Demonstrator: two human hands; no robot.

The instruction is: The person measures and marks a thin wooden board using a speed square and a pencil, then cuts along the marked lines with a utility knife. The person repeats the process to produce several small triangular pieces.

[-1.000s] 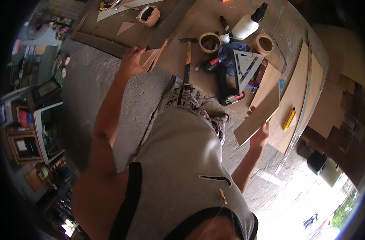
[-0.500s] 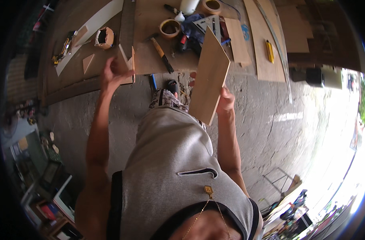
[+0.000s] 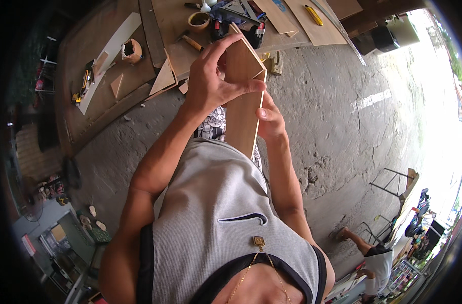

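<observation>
My left hand (image 3: 216,81) grips a small light plywood piece (image 3: 243,55) at the top of a long plywood board (image 3: 241,121), its thumb across the face. The small piece lies against the board, their edges along one side. My right hand (image 3: 268,115) holds the board's right edge lower down, thumb in front and other fingers mostly hidden behind it. The board is raised in front of my grey top, below the workbench edge. Just beyond lie a wooden-handled hammer (image 3: 190,42) and thin triangular wood offcuts (image 3: 162,81) on the bench.
The bench (image 3: 79,129) holds tape rolls (image 3: 198,19), clustered tools, a metal square, a yellow cutter (image 3: 313,14), a white strip (image 3: 114,48) and plywood sheets. Cracked concrete floor (image 3: 332,126) lies below. Another person (image 3: 373,263) is at the lower right, near stacked clutter.
My left hand has moved from the bench edge to the board's top with a small wood piece. My right hand has brought the board inward and upright. The view has shifted.
</observation>
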